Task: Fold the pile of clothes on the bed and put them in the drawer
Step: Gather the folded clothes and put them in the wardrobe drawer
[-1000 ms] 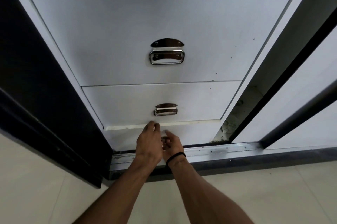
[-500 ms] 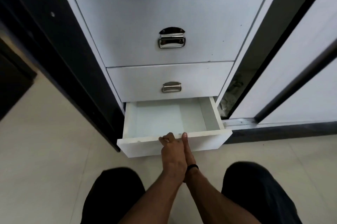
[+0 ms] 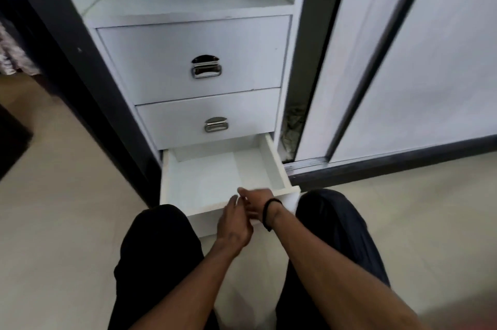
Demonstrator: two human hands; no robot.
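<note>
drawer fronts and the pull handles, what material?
Bottom drawer and the fronts above: likely white laminated board, matte, flat with square edges. Upper handle and lower handle: polished metal, probably chrome or steel; they show mirror-like reflections.

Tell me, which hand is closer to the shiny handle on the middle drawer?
The right hand. It sits at the open bottom drawer's front edge, below the middle drawer's handle. The left hand is lower, in front of that drawer's face.

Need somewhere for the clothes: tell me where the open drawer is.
Head view, centre: the open drawer is the lowest of three, pulled out under the small drawer, between the person's knees.
</note>
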